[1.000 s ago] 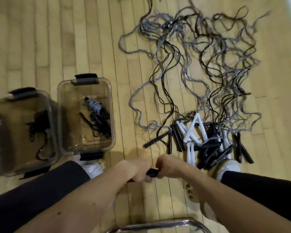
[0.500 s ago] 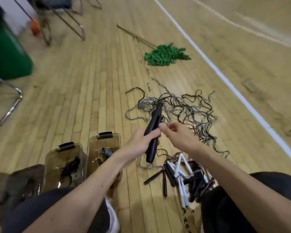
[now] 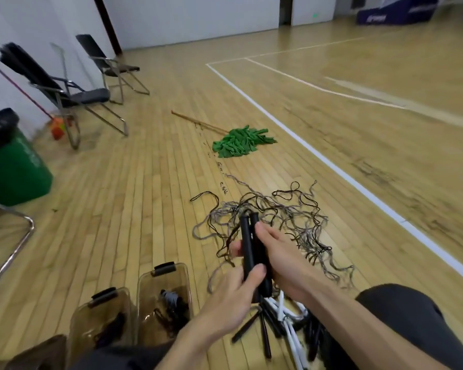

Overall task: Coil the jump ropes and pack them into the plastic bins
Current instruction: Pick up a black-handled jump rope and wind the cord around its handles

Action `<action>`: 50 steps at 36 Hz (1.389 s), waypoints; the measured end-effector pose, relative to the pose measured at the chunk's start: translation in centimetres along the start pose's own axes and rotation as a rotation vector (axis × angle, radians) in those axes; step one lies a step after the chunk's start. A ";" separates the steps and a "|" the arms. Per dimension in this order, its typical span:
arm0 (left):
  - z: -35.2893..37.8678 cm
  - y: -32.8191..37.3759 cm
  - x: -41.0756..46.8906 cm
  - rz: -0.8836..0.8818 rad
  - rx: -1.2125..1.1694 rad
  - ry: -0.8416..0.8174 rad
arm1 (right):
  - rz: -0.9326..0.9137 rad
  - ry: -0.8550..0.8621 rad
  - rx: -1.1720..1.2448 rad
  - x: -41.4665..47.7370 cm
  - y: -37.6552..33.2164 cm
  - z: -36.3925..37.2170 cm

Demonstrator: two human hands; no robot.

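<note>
1. Partly, our view fails us: the right hand [image 3: 284, 260] covers the lower half of one handle, and the heap of spare handles [image 3: 265, 332] runs under our arms and off the bottom edge.
2. Dark, blurred shapes lie in the left bin [image 3: 80, 324]. In the right bin [image 3: 147, 295] we make out one wound rope and little else.
3. Far off, a blue banner [image 3: 393, 12] bears white writing too small for us to read.
4. Two slim black handles [image 3: 246, 241] stand upright side by side in front of us, above the floor. Our left hand [image 3: 227, 303] pinches them, thumb in front, and the right hand's fingers curl round them.
5. From their tops, thin cords lead into the grey and black tangle [image 3: 292, 217] spread on the floor.
</note>
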State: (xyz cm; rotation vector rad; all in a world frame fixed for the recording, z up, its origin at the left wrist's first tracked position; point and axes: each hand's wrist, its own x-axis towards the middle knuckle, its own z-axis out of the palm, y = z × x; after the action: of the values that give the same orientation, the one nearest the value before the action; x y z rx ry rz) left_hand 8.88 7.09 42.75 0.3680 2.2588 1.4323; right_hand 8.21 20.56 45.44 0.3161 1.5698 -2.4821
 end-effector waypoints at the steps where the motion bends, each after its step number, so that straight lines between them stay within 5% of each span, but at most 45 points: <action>1: 0.1 -0.1 0.2 0.008 0.026 -0.020 | 0.023 0.011 0.028 0.1 0.2 -0.1; 10: -1.3 -0.6 1.3 0.046 0.503 -0.163 | 0.093 0.021 -0.137 0.5 1.7 -1.5; 17: -4.3 -1.9 4.1 0.230 0.214 0.328 | 0.316 -0.126 -0.167 -0.4 2.5 -3.0; 20: -3.3 -2.3 4.5 0.186 0.059 0.100 | 0.383 -0.200 -0.132 -0.8 3.3 -3.1; 24: -1.5 -1.9 3.9 0.182 0.135 -0.122 | 0.431 -0.215 -0.121 -1.1 3.4 -3.3; 29: -1.5 -1.8 5.0 0.214 0.288 -0.007 | 0.454 -0.214 -0.048 -0.7 3.8 -4.4; 44: -1.5 -2.6 6.6 0.184 0.092 0.099 | 0.513 -0.321 -0.299 -1.7 4.2 -5.2; 50: -2.0 -2.0 5.8 0.135 -0.215 0.055 | 0.519 -0.386 -0.234 -1.8 3.6 -4.4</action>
State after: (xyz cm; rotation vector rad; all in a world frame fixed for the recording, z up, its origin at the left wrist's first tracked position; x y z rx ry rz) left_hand 2.82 7.21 40.43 0.4230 2.1294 1.7553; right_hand 11.30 23.12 41.00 0.1657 1.3814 -1.8184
